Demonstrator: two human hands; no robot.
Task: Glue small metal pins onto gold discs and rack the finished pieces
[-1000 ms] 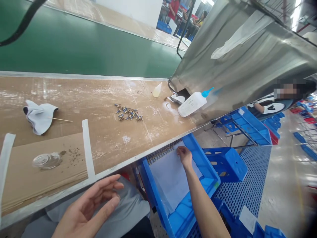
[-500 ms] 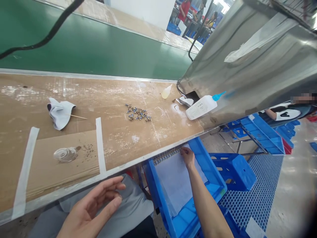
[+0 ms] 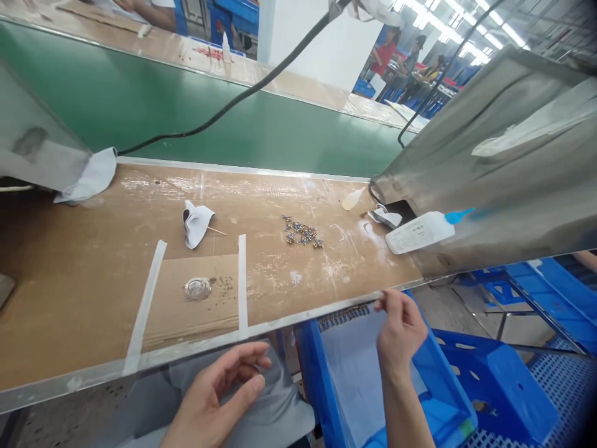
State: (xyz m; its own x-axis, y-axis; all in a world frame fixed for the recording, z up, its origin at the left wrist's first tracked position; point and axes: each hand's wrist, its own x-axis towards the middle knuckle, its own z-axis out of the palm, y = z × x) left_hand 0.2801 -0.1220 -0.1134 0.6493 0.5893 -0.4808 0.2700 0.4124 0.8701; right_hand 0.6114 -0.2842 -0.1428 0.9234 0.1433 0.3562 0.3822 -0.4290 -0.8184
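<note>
I can only see part of my right hand (image 3: 400, 330): its fingertips are pinched together on the top edge of a white sheet (image 3: 354, 367), though whether they clamp just the sheet or something small with it, I cannot tell. The sheet lies inside the blue crate (image 3: 321, 389) below the bench edge (image 3: 280, 323), and it hides most of what the crate holds; only a dark row of small parts (image 3: 347, 315) peeks out along its far side, too small to identify. My left hand (image 3: 219, 398) is cut off at the bottom, fingers loosely apart, empty, over grey cloth (image 3: 275, 410). On the bench sit a heap of small metal pieces (image 3: 302, 232) and a white glue bottle (image 3: 420, 231), lying flat
</note>
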